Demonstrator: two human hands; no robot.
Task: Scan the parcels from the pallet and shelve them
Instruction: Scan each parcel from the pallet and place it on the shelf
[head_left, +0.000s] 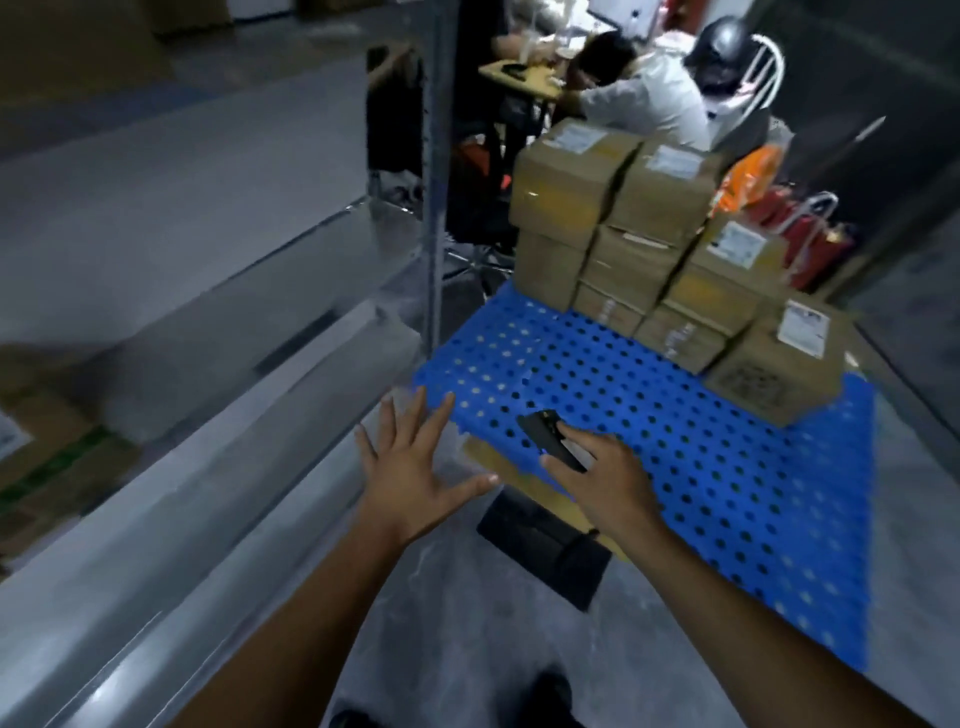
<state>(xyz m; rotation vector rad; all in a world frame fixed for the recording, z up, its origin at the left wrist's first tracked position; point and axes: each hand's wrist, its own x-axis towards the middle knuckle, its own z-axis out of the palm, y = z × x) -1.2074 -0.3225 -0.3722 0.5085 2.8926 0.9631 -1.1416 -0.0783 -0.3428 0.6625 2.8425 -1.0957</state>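
Head view. The left hand (410, 467) is out in front at 11 o'clock, by the near corner of the pallet (701, 499). Its grip is wide open, fingers spread, with nothing in it. The right hand (602, 483) is at 1 o'clock, low over the pallet. Its grip is closed on a small black scanner (548, 439), which pokes out toward 11 o'clock.

The blue pallet lies on the floor from 12 to 3 o'clock. The parcels (623, 218) are brown boxes stacked at its far side, at 1 o'clock, well apart from both hands. The front parcel (774, 369) sits low at 2 o'clock with a white label on top. The shelf (182, 234) runs along the left, from 7 to 11 o'clock. A person (644, 98) sits at a surface past the stack, at 12 o'clock.

I think the step now is to reach for a parcel and scan it. To do it well, go closer first, as the stack looks too far for a good reach. Aim the scanner flat at a white label and hold it steady. The front parcel looks easiest, since its label faces up and nothing sits on it. Take boxes off the top, never from under, or the stack may tip. The free left hand should go under the box to carry it.
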